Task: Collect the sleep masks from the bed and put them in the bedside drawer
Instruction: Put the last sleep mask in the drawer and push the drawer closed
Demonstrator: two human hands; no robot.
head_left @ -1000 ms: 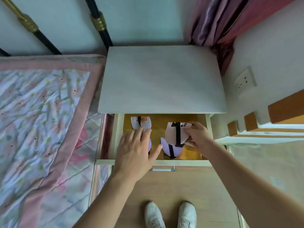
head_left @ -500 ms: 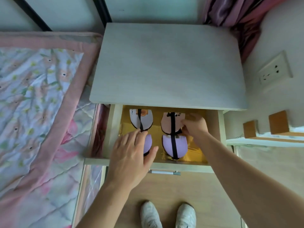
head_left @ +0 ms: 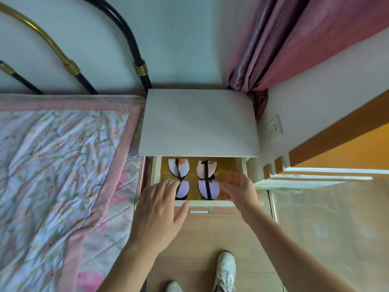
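bed (head_left: 63, 165): left of nightstand, quilt edge close beside drawer side.
drawer (head_left: 156, 175): pulled open, front rim under my palms.
masks: left pair (head_left: 179, 178), right pair (head_left: 207, 179), flat inside, gap between.
my left hand (head_left: 160, 209): spread, empty, over front-left rim.
my right hand (head_left: 237, 187): blurred, fingers loose, empty, right side.

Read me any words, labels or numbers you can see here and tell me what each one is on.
Nothing can be read for certain.
Left sleep mask in the drawer: a small dark print at its far edge, too small and cut off to read.
Right sleep mask: dark marks at its far edge, too blurred to tell if they are letters.
Wall socket: no legible marking.
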